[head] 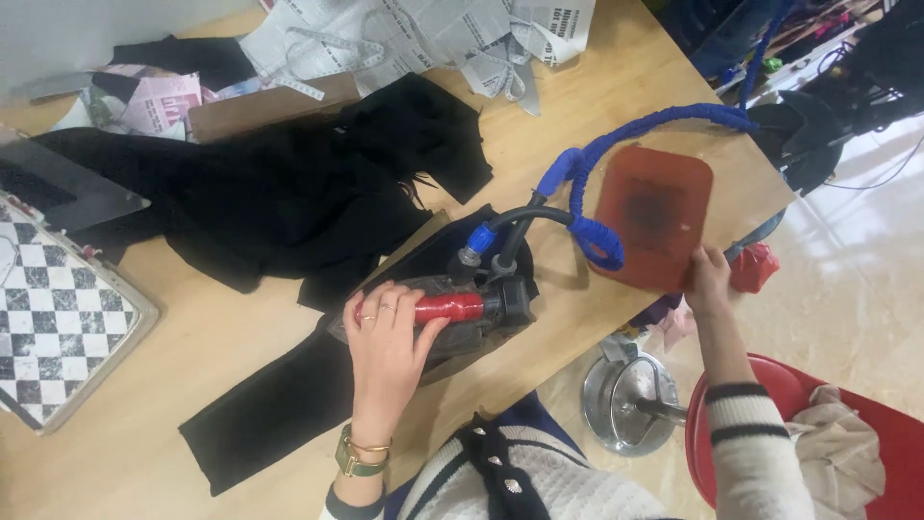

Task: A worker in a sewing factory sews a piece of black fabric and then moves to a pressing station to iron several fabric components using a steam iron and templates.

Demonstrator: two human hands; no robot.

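Crowding iron [452, 313]: blue hose [587, 193], black cloth [279, 202]

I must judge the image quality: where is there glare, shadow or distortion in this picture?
Head view: strong glare on the pale floor at right; soft shadow beside the hose and the iron on the table; table edges bend from the wide lens; black cloth loses detail; left hand and right hand look fairly sharp.
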